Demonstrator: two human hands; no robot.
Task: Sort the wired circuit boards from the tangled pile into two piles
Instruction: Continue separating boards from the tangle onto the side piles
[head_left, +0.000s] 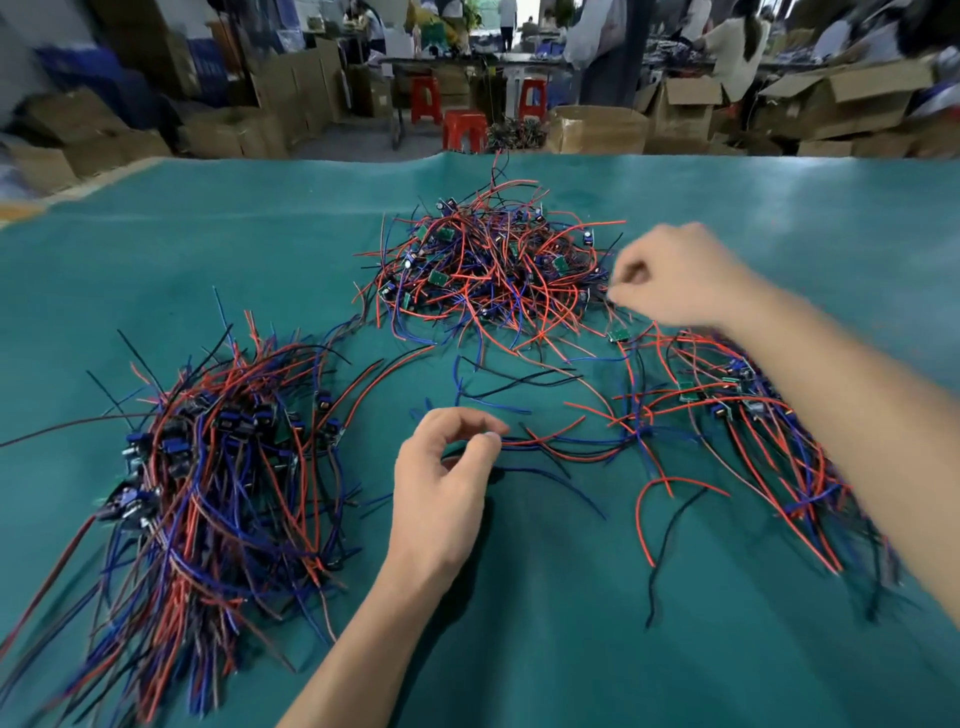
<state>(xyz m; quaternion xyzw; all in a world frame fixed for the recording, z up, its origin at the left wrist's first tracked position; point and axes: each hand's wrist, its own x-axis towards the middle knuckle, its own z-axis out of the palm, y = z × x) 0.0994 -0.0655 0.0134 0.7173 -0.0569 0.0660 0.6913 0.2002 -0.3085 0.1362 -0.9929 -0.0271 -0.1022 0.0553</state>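
Tangle (493, 265) sits mid-mat, far side, btwn left pile (218, 457) & right pile (753, 415). Right hand (675, 275) pinches a wire at tangle's edge; left hand (441, 483) pinches loose wires. Risk: snagged leads drag extra boards out w/ it, mixing piles.

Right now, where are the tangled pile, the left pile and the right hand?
tangled pile (493, 270): head view, middle of heap.
left pile (218, 467): head view, wire bundle centre.
right hand (670, 275): head view, back of hand.
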